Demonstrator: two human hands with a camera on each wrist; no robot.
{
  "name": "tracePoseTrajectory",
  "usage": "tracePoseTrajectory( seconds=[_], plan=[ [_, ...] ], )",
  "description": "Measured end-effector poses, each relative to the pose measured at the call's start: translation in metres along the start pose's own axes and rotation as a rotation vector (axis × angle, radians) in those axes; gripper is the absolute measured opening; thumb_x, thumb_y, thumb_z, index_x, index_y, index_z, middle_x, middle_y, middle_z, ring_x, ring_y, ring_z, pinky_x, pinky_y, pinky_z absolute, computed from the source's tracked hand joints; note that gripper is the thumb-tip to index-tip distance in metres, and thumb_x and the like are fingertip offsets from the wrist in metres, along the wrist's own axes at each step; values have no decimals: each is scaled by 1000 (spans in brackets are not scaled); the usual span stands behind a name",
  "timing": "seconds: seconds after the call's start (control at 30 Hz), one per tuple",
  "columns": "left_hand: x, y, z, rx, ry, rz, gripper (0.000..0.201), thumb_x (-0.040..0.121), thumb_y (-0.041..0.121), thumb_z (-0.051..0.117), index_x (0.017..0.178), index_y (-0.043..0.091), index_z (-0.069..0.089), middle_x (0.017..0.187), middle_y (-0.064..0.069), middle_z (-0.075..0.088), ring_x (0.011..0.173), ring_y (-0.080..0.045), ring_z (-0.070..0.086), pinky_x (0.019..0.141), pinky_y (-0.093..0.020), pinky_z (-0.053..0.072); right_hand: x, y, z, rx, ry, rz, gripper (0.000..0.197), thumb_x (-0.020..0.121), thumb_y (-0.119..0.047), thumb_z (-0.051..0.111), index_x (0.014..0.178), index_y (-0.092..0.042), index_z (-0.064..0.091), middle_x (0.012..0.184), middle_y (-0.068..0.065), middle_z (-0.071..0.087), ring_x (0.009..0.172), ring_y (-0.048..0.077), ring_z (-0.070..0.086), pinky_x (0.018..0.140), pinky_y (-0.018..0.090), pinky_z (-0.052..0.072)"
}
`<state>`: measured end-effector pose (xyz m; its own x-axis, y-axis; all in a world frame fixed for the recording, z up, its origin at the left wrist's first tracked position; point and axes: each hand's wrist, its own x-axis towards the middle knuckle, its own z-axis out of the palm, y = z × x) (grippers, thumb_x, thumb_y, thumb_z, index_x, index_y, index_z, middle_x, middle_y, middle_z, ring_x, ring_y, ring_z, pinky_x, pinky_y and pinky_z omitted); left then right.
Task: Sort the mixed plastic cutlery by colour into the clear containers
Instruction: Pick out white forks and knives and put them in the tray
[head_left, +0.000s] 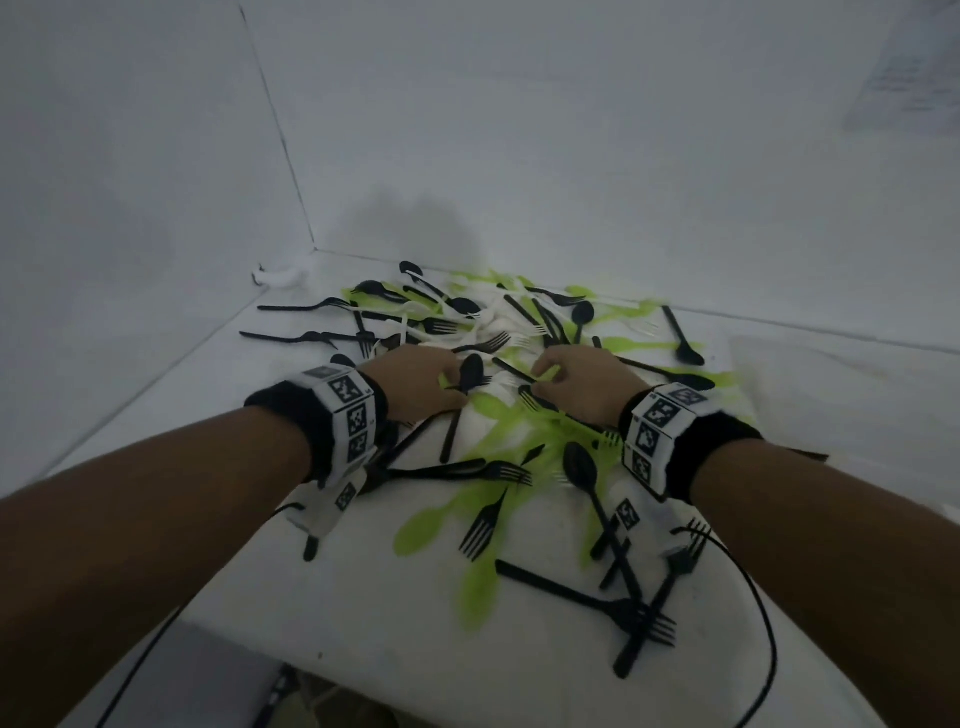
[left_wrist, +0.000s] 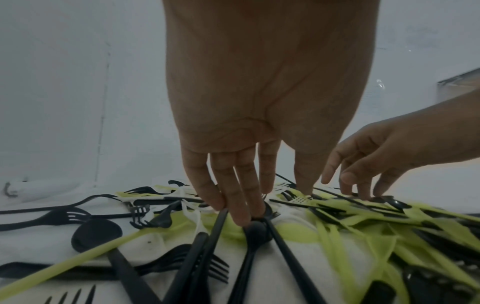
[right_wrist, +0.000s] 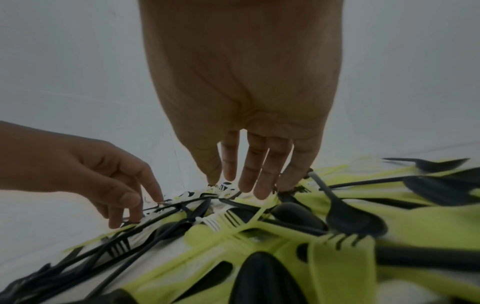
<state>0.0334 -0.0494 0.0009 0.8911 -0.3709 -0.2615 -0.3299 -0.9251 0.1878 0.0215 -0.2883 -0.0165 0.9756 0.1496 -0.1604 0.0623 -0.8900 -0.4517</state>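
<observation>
The left hand (head_left: 415, 382), fingers straight, touches a black spoon (head_left: 471, 371) whose handle runs toward the person. The right hand (head_left: 582, 382), fingers loosely spread, sits just beside it on green cutlery (head_left: 519, 431).

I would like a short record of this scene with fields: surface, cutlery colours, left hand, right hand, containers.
surface: white cloth
cutlery colours: black, green and white, mixed in one pile
left hand: fingers reach down into the pile, tips touching a black spoon; no firm grip visible
right hand: fingers reach down into the pile, at a green piece; grip not clear
containers: none in view
sorting: not yet begun, as far as visible
</observation>
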Motion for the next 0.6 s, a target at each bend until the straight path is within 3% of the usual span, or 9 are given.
tracePoseTrajectory(
  seconds=[0.17,0.3,0.43,0.53,0.6],
  plan=[
    [23,-6,12,0,22,36,39,97,47,60,126,21,61,117,-2,65,105,-23,60,93,-37,51,21,-3,14,-76,-69,-56,24,99,-39,60,120,-29,66,120,-2,66,106,20,63,89,33,52],
    [42,-2,18,24,68,68,24,97,45,58,111,26,62,105,2,65,98,-22,62,84,-38,53,43,0,16,-121,-82,-100,24,100,-38,59,122,-32,65,120,2,68,103,22,65,89,37,55],
    [56,7,24,134,64,124,19,95,38,58,108,26,64,97,3,58,94,-23,60,77,-37,51,56,2,18,-177,-135,-149,35,102,-38,55,136,-34,60,126,1,66,111,23,62,86,31,50],
    [64,10,30,244,82,176,23,95,30,57,116,22,64,109,-5,57,97,-27,57,73,-35,46,64,-1,22,-251,-150,-149,39,101,-41,54,139,-35,56,137,2,61,118,26,61,92,37,53],
    [70,8,36,307,124,214,25,96,28,54,119,20,63,115,-8,57,104,-30,57,73,-37,48,66,-4,25,-322,-160,-131,38,100,-37,53,137,-32,57,133,5,62,116,27,61,90,39,54]
  ],
)
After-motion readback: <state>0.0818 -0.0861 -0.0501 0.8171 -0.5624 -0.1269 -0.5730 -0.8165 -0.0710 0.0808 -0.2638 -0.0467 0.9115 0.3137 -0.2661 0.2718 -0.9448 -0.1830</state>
